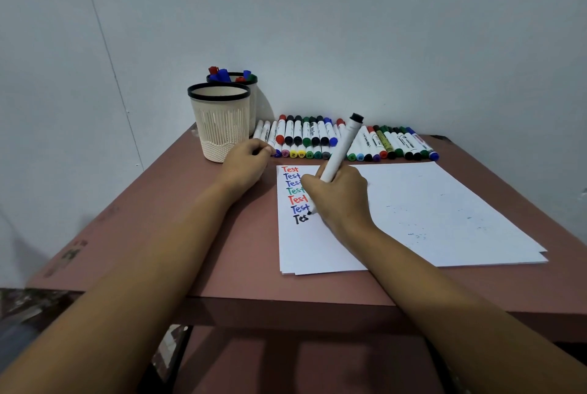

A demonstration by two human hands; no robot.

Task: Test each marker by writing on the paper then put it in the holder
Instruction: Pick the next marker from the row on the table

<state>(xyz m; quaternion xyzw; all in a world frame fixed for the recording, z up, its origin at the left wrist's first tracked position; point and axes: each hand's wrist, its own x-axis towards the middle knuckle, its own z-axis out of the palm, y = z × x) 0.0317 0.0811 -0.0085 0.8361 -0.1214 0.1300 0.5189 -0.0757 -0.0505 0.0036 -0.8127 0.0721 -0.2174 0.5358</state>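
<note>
Black-tipped marker (341,149) wrote near the left edge of the paper (428,212), centre frame.
The right hand (336,196) gripped its white barrel, tip at an unfinished "Tes"; the left hand (247,165) lay curled beside the front holder (219,120), whether holding anything unclear; the paper's right half lay bare.

On the reddish-brown wooden worktop (222,250), the stack of white paper sheets (428,209) lies front right. Left of it and further back stands a cream ribbed plastic holder (220,127). A second matching holder (253,107) stands just behind, with a few capped markers (222,74) in it. A long row of white-barrelled markers (317,136) lies behind the paper, by the wall.
</note>
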